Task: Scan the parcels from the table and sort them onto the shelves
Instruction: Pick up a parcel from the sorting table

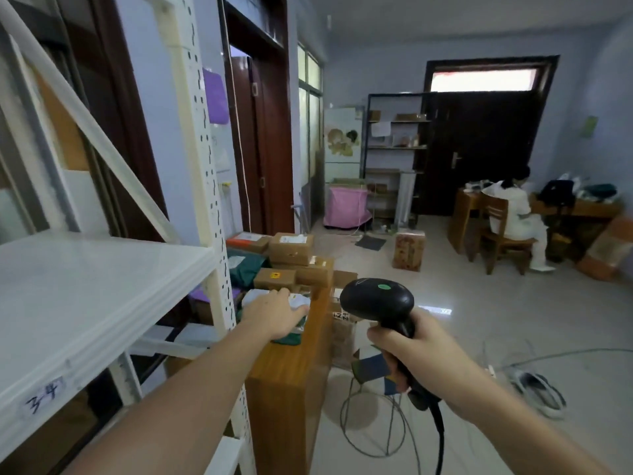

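Head view: a narrow wooden table is being shown just beside the white shelf unit, its right edge dropping to open tiled floor, where a grey cable is lying looped. Cardboard parcels are being seen stacked at the table's far end, next to the perforated shelf upright.

The left hand is being held flat, fingers extended, on a white parcel lying near the middle of the table over a dark green bag; whether the fingertips are curling under its edge cannot be told. The right hand is being wrapped tightly around the handle of a black barcode scanner, held out over the floor right of the table, its head carrying a green dot.

"3-4" is being displayed, handwritten, on a label at the front edge of the near shelf. Parcel labels are too blurred to be read.
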The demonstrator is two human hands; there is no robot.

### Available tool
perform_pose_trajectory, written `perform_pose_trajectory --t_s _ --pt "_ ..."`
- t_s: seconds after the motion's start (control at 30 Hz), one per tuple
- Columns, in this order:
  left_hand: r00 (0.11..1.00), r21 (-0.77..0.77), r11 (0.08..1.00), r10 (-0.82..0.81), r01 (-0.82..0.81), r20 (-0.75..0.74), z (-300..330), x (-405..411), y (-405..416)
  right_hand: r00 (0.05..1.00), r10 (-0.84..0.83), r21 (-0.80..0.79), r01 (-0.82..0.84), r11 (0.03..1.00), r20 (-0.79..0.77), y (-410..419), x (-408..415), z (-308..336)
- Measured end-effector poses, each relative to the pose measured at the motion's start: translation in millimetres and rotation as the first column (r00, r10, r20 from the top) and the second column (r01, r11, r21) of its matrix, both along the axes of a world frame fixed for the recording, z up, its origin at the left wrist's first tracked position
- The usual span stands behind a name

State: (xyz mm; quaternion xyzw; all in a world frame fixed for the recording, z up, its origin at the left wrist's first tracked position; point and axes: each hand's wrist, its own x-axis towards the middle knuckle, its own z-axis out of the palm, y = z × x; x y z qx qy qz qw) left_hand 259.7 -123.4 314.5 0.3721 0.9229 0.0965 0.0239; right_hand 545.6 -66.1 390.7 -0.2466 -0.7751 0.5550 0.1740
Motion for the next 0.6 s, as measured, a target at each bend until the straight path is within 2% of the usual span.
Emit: perform_pose_trajectory --t_s 0.17,0.33,0.6 --pt "0.989 -0.021 0.993 0.12 -0.118 0.083 -32 -76 65 0.994 0.082 0.062 -0.086 0.994 0.065 91 -92 -12" --pt "0.946 -0.103 0.966 0.254 -0.238 0.2 -62 -151 114 0.984 0.141 0.107 -0.152 0.983 0.108 163 -181 -28" --pt "0.887 -0.123 0.938 0.346 -0.324 0.304 -131 -283 183 0.956 0.25 0.165 -0.274 0.948 0.153 254 -323 -64"
